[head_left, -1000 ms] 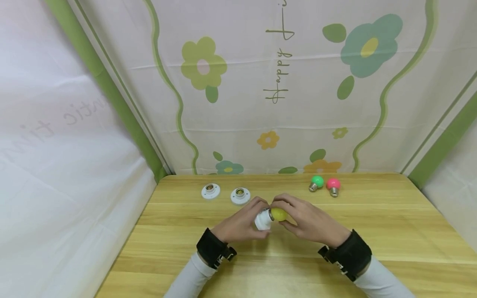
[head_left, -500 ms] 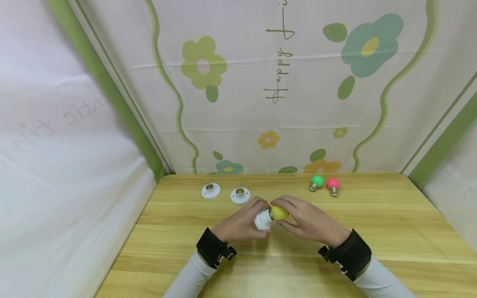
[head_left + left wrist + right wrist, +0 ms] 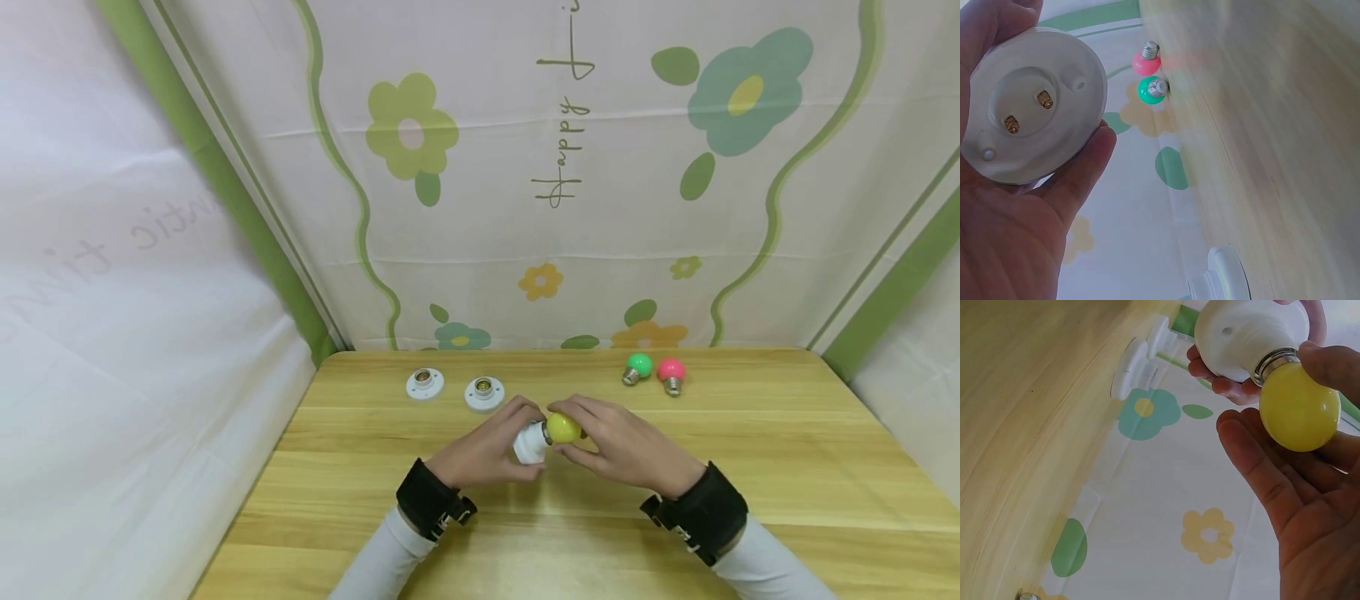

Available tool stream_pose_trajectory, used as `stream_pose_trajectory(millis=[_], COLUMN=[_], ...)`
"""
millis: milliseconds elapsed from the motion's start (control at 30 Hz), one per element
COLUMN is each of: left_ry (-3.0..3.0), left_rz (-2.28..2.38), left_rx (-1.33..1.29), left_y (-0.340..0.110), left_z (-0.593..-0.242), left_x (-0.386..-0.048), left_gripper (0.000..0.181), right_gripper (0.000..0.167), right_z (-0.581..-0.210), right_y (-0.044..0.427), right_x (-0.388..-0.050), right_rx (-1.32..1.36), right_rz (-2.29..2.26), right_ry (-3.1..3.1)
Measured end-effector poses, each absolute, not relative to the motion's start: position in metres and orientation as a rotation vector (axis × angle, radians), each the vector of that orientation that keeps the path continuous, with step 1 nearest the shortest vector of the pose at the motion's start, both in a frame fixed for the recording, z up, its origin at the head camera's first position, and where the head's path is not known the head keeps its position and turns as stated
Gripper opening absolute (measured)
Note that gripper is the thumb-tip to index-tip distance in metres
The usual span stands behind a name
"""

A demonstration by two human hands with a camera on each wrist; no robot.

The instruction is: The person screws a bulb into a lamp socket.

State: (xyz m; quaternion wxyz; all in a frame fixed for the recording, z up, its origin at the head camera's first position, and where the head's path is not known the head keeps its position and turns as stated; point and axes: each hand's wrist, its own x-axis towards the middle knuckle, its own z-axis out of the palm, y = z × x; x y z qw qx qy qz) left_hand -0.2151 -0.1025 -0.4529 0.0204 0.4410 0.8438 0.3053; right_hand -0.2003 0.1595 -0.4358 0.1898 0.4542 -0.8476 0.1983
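My left hand (image 3: 483, 450) grips a white round lamp holder (image 3: 529, 444) by its rim, off the table. The left wrist view shows the underside of this lamp holder (image 3: 1060, 153), with two brass contacts. A yellow light bulb (image 3: 562, 428) sits at the holder's mouth. Part of its metal screw base (image 3: 1275, 361) still shows in the right wrist view. My right hand (image 3: 626, 442) has its thumb on the yellow bulb and other fingers around its far side, while one finger stretches out apart from the glass.
Two more white lamp holders, one on the left (image 3: 424, 383) and one nearer the middle (image 3: 483, 393), stand on the wooden table (image 3: 360, 475). A green bulb (image 3: 639, 365) and a pink bulb (image 3: 671, 372) lie at the back right. Behind the table hangs a flowered cloth (image 3: 480, 225).
My right hand's fingers have shifted slightly on the yellow bulb, and more of the bulb shows between them. My left hand and the lamp holder have stayed almost still.
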Motion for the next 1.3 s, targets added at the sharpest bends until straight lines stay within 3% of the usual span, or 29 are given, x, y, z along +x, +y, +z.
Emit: stream_pose_trajectory(millis=[633,1300], left_ry=[2.614,2.601], left_rz=[0.989,0.960], left_rx=[1.352,1.350], left_y=[-0.1032,-0.1034], left_z=[-0.4486,-0.4496], left_x=[-0.2132,-0.2140], left_gripper=[0.050,0.051], right_gripper=[0.058,0.057], right_z=[-0.4379,-0.4363], right_y=[0.1574,0.1583], right_x=[-0.2029,-0.2005], right_rx=[1.379,1.314], right_rz=[0.668,0.623], right_ry=[-2.321,-2.357])
